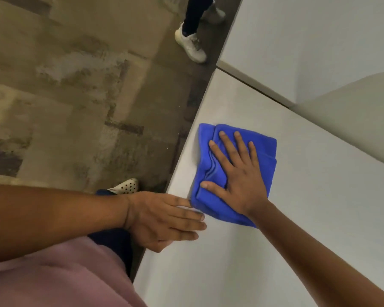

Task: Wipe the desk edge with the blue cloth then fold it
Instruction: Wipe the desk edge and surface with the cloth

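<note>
Pressing flat with spread fingers, the right hand (237,173) pins the blue cloth (211,156) for wiping; beside its wrist, the left hand (164,220) rests open, bracing on the desk edge (177,173).

Office, likely — plain white desks (297,218) butted together, patterned carpet tiles (75,96), shod passer-by (191,44).

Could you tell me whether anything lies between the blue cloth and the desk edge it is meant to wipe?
Nothing visible does. The blue cloth lies flat on the desk under the right hand, close to the edge, with only bare surface between. The left hand rests beside its near corner.
</note>
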The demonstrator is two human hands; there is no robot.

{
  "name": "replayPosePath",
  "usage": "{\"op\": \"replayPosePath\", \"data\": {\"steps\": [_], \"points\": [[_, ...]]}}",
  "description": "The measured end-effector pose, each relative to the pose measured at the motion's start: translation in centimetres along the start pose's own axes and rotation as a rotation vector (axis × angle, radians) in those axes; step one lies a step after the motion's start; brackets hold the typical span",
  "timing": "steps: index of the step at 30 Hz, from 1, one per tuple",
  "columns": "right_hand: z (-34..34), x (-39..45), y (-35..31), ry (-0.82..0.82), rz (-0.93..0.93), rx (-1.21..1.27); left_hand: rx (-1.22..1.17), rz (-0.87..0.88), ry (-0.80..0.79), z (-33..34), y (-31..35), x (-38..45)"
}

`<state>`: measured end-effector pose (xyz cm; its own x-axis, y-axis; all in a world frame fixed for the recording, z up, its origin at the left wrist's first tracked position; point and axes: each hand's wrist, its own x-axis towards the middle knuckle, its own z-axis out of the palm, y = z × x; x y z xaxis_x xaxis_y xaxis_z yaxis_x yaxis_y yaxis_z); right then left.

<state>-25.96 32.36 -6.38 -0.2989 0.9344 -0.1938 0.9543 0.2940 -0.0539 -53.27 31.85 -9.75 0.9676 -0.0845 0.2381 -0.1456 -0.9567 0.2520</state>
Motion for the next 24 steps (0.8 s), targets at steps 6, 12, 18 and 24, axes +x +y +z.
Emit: {"op": "replayPosePath", "data": {"steps": [6, 12, 18, 24], "points": [[0.2, 3.5, -2.7, 0.076, 0.071, 0.007, -0.001, 0.033, -0.012, 0.3, 0.4, 0.1], [-1.0, 10.7, -8.5, 0.118, 0.060, 0.042, -0.038, 0.042, -0.014, 0.5, 0.2, 0.6], [-6.2, 14.6, -6.7, 0.513, 0.366, 1.087, -0.076, 0.024, -0.068, -0.2, 0.2, 0.8], [-10.0, 6.7, 3.0, 0.607, 0.467, 0.874, -0.080, 0.035, -0.083, -0.3, -0.1, 0.6]]}}
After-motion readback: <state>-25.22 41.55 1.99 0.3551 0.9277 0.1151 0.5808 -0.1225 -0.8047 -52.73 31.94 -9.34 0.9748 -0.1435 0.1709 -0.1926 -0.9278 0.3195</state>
